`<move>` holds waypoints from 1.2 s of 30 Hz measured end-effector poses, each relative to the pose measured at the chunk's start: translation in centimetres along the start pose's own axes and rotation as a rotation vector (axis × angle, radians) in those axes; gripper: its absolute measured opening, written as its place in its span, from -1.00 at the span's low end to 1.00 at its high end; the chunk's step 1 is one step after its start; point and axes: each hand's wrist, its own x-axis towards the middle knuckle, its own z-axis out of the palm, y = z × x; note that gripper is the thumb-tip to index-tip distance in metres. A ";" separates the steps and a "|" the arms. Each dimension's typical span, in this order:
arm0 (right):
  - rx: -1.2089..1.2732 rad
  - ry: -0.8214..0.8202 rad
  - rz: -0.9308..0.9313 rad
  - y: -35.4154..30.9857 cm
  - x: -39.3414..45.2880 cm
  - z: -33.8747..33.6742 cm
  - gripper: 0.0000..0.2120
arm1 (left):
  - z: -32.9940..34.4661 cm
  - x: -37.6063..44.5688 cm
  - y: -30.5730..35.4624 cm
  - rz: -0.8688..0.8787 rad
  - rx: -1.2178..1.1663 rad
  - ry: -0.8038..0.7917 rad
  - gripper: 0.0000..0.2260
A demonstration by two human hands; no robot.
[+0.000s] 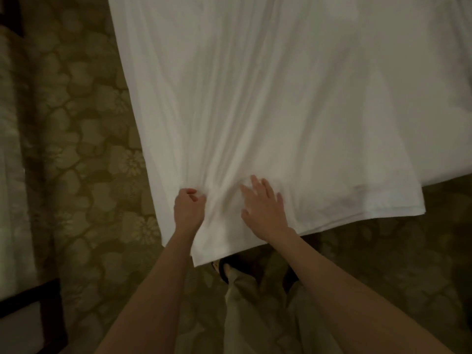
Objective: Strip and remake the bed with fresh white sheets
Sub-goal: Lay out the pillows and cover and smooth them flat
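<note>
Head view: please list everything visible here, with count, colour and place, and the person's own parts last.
sheet: one, white, spread across the top and right, its near corner hanging over the carpet
carpet: one, olive with pale flower pattern, left and bottom
dark furniture: one, black edge, bottom left corner
trousers: one pair, beige, bottom centre
shoe: one seen, dark, under the sheet's corner
left hand: grips the sheet's edge
right hand: fingers straight, flat on the sheet

The single head view looks steeply down from close above; sheet (281, 98) toward twelve o'clock, carpet (84, 175) at nine.
</note>
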 end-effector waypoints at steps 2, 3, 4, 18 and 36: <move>-0.103 -0.061 0.045 -0.6 0.3 1.0 -0.33 | -0.7 1.2 0.6 0.020 0.001 -0.033 -0.68; -0.122 -0.068 0.072 -1.0 0.4 1.2 -0.33 | -1.1 1.8 1.0 0.031 0.006 -0.057 -0.67; -0.130 -0.071 0.097 -1.3 0.5 1.2 -0.34 | -1.6 2.5 1.4 0.040 0.019 -0.082 -0.66; -0.176 -0.193 0.268 -5.6 4.3 -0.4 -0.26 | -3.4 9.8 9.8 -0.037 -0.030 -0.239 -0.60; 0.514 0.301 0.794 -6.7 6.2 -3.6 -0.72 | -2.8 24.4 23.8 0.030 -0.048 -0.525 -0.90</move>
